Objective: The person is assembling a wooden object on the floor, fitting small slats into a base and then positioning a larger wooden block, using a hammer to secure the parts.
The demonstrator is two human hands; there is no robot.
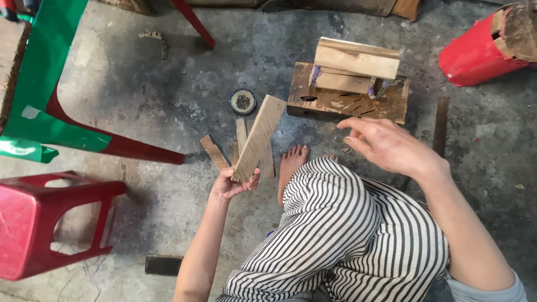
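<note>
Flat wooden slat (258, 137) pinched at its lower end by the left hand (232, 184), thumb on one face, fingers curled round the other, top end angled up and away over the concrete floor (168, 84). Looks light and stiff, judging by how easily a hold at the very end keeps it up; probably rough-sawn, so not slippery, splinters more of a worry than dropping it. Holding so low means plenty of leverage on the wrist, so a hold nearer the middle would likely feel steadier. Right hand (386, 145) empty, hovering just in front of the wooden block (347, 100), fingers loosely together and slightly bent, pinching nothing. On that block, a couple of thicker offcuts (355, 64) stacked, chunkier and surely heavier than the slat. A few more thin strips (215, 152) lying flat on the floor just beside the bare foot (291, 165). Small round tin (243, 102) near the block's left end. Red plastic stool (39, 223) off to the left, well apart.
</note>
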